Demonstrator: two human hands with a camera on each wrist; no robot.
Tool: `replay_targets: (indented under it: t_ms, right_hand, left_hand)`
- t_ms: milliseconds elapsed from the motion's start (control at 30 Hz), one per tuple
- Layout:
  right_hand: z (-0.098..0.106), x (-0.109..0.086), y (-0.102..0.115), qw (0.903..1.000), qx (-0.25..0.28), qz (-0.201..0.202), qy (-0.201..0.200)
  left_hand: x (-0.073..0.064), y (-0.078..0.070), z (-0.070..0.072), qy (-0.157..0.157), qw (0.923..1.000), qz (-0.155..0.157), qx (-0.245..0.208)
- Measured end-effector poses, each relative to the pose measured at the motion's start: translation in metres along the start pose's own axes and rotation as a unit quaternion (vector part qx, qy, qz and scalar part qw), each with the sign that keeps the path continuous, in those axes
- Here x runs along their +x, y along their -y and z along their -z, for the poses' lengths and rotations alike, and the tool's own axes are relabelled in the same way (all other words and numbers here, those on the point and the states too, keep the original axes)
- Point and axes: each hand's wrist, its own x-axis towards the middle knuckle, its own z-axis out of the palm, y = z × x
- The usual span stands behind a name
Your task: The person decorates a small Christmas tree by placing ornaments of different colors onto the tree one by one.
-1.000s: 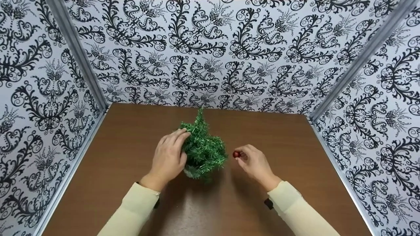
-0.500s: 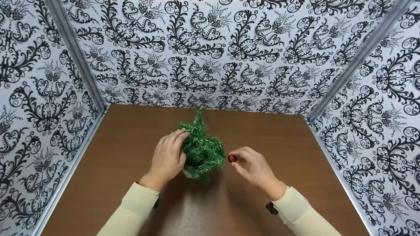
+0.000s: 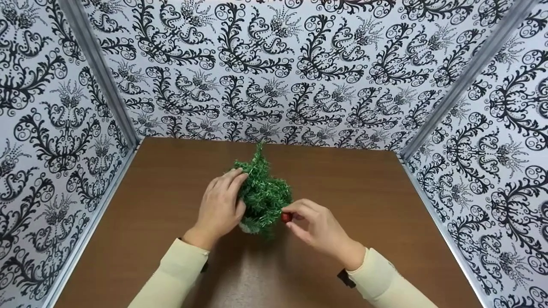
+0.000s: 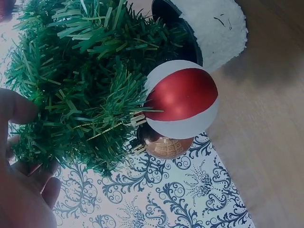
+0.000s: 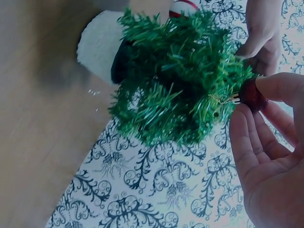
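A small artificial Christmas tree [image 3: 267, 192] stands at mid-table on a white snowy base [image 4: 218, 35]. My left hand [image 3: 220, 201] holds its left side, thumb and fingers around the green branches. A glittery dark red bauble [image 5: 253, 96] is pinched between the thumb and fingers of my right hand [image 3: 321, 226]. Its metal cap and gold loop point at the branches on the tree's right side, right at the tips. In the left wrist view, a red-and-white bauble [image 4: 183, 95] hangs from the tree, with a copper-coloured bauble [image 4: 168, 147] partly hidden behind it.
The brown wooden table [image 3: 364, 184] is enclosed by white walls [image 3: 274, 85] with black scroll patterns. Grey metal posts [image 3: 466, 81] run up the corners.
My right hand has moved left and slightly toward me, bringing the red bauble from beside the tree to its right branches. The left hand has stayed on the tree.
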Motion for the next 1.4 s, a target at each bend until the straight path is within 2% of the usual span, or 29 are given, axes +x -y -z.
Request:
replay_targets:
  t_ms: [167,367,533,667,800,900,1000,1167,1400]
  right_hand:
    - [-0.005,0.004,0.005,0.9998,0.013,0.016,-0.002]
    - [-0.009,0.006,0.009,0.9993,0.037,-0.002,0.007]
    - [-0.013,0.006,0.009,0.9985,0.053,-0.009,0.007]
    - [-0.015,0.006,0.009,0.998,0.063,-0.006,-0.003]
    - [-0.018,0.005,0.009,0.9967,0.078,-0.012,-0.016]
    - [-0.02,0.005,0.008,0.9949,0.094,-0.025,-0.026]
    - [-0.021,0.005,0.01,0.9932,0.104,-0.039,-0.033]
    - [-0.018,0.01,0.022,0.9918,0.115,-0.037,-0.042]
    - [-0.011,0.015,0.037,0.99,0.131,-0.033,-0.043]
  left_hand:
    - [-0.001,0.0,-0.003,-0.018,0.9996,-0.021,0.004]
    - [-0.002,-0.002,-0.004,-0.031,0.9986,-0.041,0.011]
    - [-0.005,-0.008,-0.005,-0.036,0.996,-0.079,0.021]
    - [-0.007,-0.014,-0.006,-0.051,0.9921,-0.115,0.0]
    - [-0.011,-0.019,-0.008,-0.066,0.9881,-0.135,-0.034]
    - [-0.014,-0.022,-0.011,-0.062,0.9878,-0.134,-0.05]
    - [-0.016,-0.025,-0.013,-0.047,0.99,-0.118,-0.061]
    - [-0.016,-0.028,-0.016,-0.032,0.9917,-0.097,-0.079]
    - [-0.017,-0.03,-0.018,-0.031,0.9921,-0.097,-0.073]
